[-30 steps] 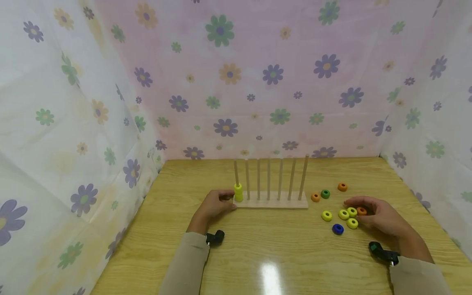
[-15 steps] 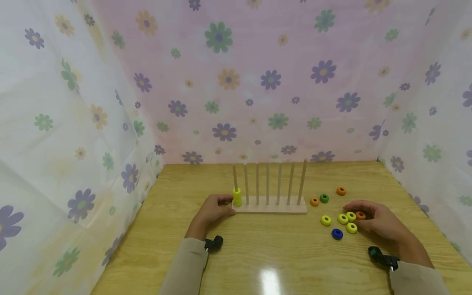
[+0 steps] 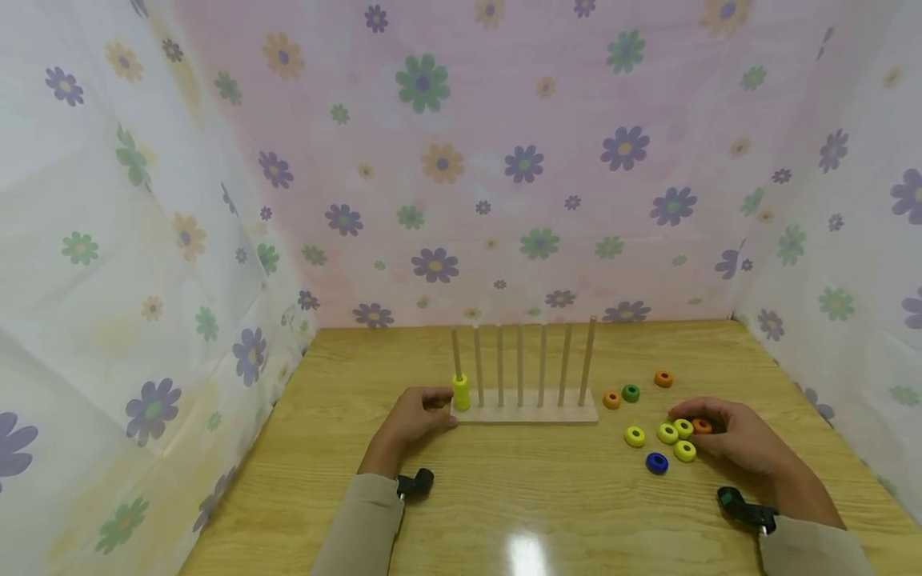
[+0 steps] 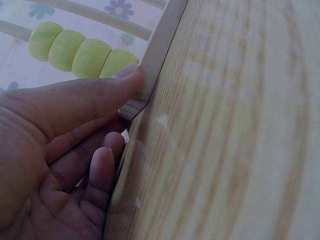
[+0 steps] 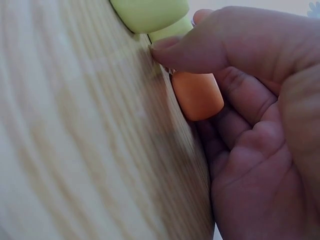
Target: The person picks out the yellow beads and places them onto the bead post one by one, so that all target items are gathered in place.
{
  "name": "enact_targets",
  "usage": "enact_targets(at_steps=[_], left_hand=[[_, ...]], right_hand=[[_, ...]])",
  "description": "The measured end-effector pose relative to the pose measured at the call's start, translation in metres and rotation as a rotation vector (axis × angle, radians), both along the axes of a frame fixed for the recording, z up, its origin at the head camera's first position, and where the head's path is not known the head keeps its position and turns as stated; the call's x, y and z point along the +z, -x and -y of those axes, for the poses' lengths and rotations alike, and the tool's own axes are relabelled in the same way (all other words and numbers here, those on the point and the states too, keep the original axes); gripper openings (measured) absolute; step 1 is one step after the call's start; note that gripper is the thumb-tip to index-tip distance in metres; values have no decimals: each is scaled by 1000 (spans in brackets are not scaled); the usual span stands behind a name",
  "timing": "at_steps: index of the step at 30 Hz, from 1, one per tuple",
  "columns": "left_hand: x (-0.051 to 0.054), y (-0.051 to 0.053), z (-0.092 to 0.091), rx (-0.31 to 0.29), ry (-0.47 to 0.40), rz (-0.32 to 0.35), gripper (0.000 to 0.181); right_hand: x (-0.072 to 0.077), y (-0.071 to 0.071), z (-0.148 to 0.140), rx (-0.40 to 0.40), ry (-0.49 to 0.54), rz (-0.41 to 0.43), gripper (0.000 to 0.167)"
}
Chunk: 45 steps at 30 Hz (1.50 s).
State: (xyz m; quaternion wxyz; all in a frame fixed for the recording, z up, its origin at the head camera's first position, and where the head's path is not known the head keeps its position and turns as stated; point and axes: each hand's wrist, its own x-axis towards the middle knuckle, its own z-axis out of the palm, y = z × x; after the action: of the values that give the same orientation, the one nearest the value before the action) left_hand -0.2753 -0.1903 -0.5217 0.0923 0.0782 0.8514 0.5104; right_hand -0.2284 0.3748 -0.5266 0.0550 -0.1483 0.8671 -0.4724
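A wooden rack with several upright pegs stands on the table, and several stacked yellow rings sit on its leftmost peg. My left hand grips the left end of the base, thumb on the front side beside the lowest yellow ring. On the right, my right hand curls its thumb and fingers around a loose yellow ring that lies on the table. An orange ring sits inside the curve of that hand. The index fingertip is mostly hidden in the right wrist view.
Near the right hand lie more yellow rings and a blue ring. Farther back are a green ring and two orange rings. Flowered cloth surrounds the wooden table at the back and sides.
The head view has tilted slightly upward, so the table appears lower in it. Both hands, the rack and the rings keep their places.
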Motion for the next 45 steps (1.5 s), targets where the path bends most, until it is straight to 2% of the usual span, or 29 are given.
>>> enact_targets(at_steps=[10, 18, 26, 30, 35, 40, 45], left_hand=[[-6, 2, 1, -6, 4, 0, 54], [-2, 3, 1, -3, 0, -22, 53], [-5, 4, 1, -4, 8, -9, 54], [-4, 3, 0, -8, -1, -20, 53], [0, 1, 1, -10, -3, -25, 53], [1, 1, 2, -15, 9, -36, 53], [-3, 2, 1, -38, 8, -50, 53]], right_hand=[[0, 0, 1, -27, -4, 14, 41], [0, 1, 2, -76, -10, 23, 40], [3, 0, 4, -101, -70, 19, 41], [5, 2, 3, -118, -103, -9, 43], [6, 5, 2, -115, -84, -47, 41], [11, 4, 4, -118, -62, -51, 40], [20, 2, 8, -134, -97, -30, 40]])
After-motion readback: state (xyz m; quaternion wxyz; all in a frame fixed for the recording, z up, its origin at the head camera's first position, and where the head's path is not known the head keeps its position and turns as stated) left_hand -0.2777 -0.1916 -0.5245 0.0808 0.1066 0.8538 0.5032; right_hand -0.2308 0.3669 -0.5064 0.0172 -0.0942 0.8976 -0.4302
